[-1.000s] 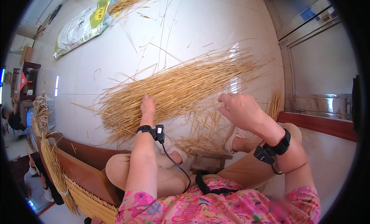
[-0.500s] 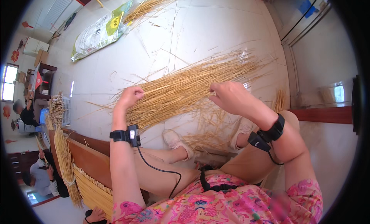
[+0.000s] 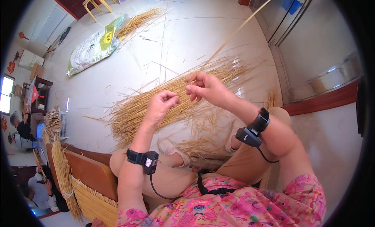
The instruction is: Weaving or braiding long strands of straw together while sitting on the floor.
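Observation:
A long straw stalk (image 3: 242, 27) slants up to the far right from my right hand (image 3: 207, 88), whose curled thumb and fingers grip it near its lower end. Just left of it is my left hand (image 3: 159, 105), its fingers pinched together; whether the stalk's end reaches into them cannot be made out. Both hands hover over a broad heap of golden straw (image 3: 144, 105) spread across the pale tiled floor. Shorter loose bits of straw (image 3: 203, 127) lie closer to my feet.
A white and green sack (image 3: 95, 45) with straw spilling from its mouth lies at the far left. Beside my left leg stands a brown wooden board (image 3: 90, 168) with tied straw (image 3: 62, 168). Other people (image 3: 41, 188) sit at the left. Glass doors (image 3: 312, 51) line the right.
My hands have come closer together, the left moving right and the right moving left. A single stalk now sticks up from the right hand. The view has shifted slightly.

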A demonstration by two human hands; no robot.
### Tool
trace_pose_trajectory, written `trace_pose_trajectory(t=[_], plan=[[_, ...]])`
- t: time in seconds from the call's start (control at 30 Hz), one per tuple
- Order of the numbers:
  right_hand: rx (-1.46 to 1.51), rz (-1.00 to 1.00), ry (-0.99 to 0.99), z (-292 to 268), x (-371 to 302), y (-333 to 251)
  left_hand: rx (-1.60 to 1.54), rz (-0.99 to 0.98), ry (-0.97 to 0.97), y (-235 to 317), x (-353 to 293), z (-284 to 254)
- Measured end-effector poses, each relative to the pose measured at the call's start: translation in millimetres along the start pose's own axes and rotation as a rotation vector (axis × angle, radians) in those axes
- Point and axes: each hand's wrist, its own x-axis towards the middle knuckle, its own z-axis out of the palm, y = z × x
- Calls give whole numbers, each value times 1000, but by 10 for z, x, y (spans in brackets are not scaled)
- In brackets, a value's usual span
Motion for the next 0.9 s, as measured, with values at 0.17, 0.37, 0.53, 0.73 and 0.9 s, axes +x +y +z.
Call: trace_pose_trajectory(t=[0.17,0.37,0.53,0.73,0.9], plan=[[17,20,143,-98,25,2,-205,-62,-65,-47,85,267],[-22,20,254,-291,51,-119,-229,-141,-88,-67,115,274],[-21,-2,309,-224,78,-106,-503,-250,-72,-62,133,260],[-37,-32,238,-140,72,-114,-472,-210,-52,-77,149,262],[-11,79,76,96,27,36,-551,-140,28,-93,175,310]])
